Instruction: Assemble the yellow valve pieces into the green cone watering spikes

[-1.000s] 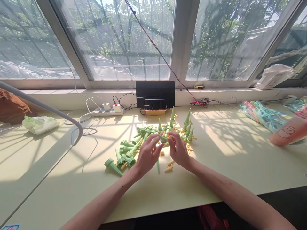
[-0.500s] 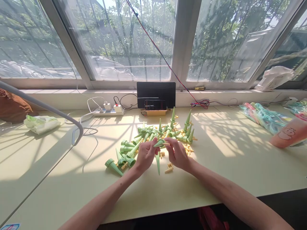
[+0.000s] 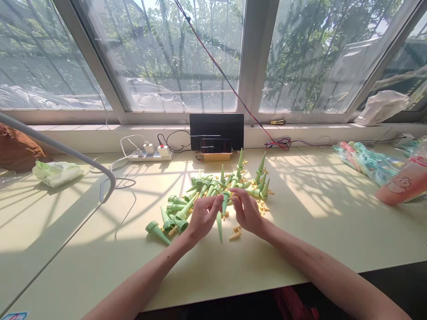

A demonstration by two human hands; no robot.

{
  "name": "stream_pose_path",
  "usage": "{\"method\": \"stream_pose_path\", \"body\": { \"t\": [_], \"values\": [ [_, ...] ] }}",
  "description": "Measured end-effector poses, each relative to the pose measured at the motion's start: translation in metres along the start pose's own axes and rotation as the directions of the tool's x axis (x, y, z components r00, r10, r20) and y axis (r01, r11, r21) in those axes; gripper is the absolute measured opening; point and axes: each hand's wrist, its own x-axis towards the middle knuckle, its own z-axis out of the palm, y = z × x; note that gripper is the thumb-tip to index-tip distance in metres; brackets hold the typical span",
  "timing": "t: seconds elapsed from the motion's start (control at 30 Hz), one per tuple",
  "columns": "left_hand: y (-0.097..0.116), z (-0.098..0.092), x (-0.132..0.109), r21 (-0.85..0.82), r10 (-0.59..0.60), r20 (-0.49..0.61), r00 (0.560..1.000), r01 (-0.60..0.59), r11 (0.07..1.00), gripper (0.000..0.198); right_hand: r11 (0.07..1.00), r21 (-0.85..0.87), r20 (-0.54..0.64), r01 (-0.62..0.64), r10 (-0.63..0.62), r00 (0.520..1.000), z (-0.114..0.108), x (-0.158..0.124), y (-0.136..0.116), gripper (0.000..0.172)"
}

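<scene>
My left hand (image 3: pixel 204 218) is closed on a green plastic watering spike (image 3: pixel 225 203), whose pointed end tilts down toward me. My right hand (image 3: pixel 247 210) faces it, thumb and fingers pinched on a small yellow valve peg (image 3: pixel 232 198) at the spike's side. Whether the peg sits fully in the spike I cannot tell. Under the hands lies another green spike (image 3: pixel 219 227), point toward me. Loose yellow pegs (image 3: pixel 235 234) rest near my right wrist, and more yellow pegs (image 3: pixel 263 208) lie just beyond that hand. A pile of green spikes (image 3: pixel 207 186) spreads behind and left of my hands.
Several spikes with yellow pegs (image 3: pixel 260 169) stand upright at the pile's right. Behind are a tablet (image 3: pixel 216 126) and a phone (image 3: pixel 216 146). A power strip (image 3: pixel 151 154), a grey tube (image 3: pixel 66 146) and a packet (image 3: pixel 57 172) are left; a pink cup (image 3: pixel 402 186) is right.
The held spike has swung from pointing left to pointing down toward me. My left thumb and fingers have shifted slightly right; the right hand stays close to the spike.
</scene>
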Motion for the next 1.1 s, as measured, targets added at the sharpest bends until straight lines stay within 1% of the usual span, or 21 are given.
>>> {"method": "stream_pose_path", "body": {
  "t": [0.17, 0.37, 0.47, 0.67, 0.87, 0.97, 1.1],
  "values": [
    [0.002, 0.0, 0.0, 0.046, 0.075, 0.013, 0.997, -0.076, 0.996, 0.05, 0.999, 0.026, 0.001, -0.048, 0.048, 0.999, 0.001, -0.002, 0.003, 0.021],
    [-0.004, 0.002, 0.0, 0.077, 0.15, 0.05, 0.987, -0.154, 0.985, 0.028, 0.996, 0.024, -0.022, -0.083, 0.083, 0.996, 0.001, -0.003, 0.007, 0.019],
    [-0.007, 0.003, -0.001, 0.115, 0.195, 0.051, 0.979, -0.2, 0.973, 0.023, 0.995, 0.046, -0.02, -0.087, 0.088, 0.996, 0.001, -0.003, 0.006, 0.02],
    [-0.007, 0.004, 0.001, 0.194, 0.316, 0.0, 0.949, -0.31, 0.931, 0.023, 0.995, 0.075, -0.049, -0.071, 0.074, 0.996, 0.001, -0.001, 0.002, 0.024],
    [-0.01, 0.006, 0.002, 0.214, 0.391, -0.054, 0.919, -0.372, 0.903, 0.027, 0.995, 0.081, -0.05, -0.06, 0.064, 0.997, 0.001, 0.0, 0.001, 0.025],
    [-0.01, 0.007, 0.0, 0.223, 0.414, -0.074, 0.907, -0.39, 0.893, 0.021, 0.994, 0.085, -0.051, -0.063, 0.067, 0.996, 0.001, 0.001, -0.001, 0.024],
    [-0.011, 0.007, 0.0, 0.213, 0.409, -0.086, 0.908, -0.384, 0.898, 0.008, 0.99, 0.115, -0.042, -0.079, 0.084, 0.996, 0.001, 0.002, -0.004, 0.023]
  ]
}}
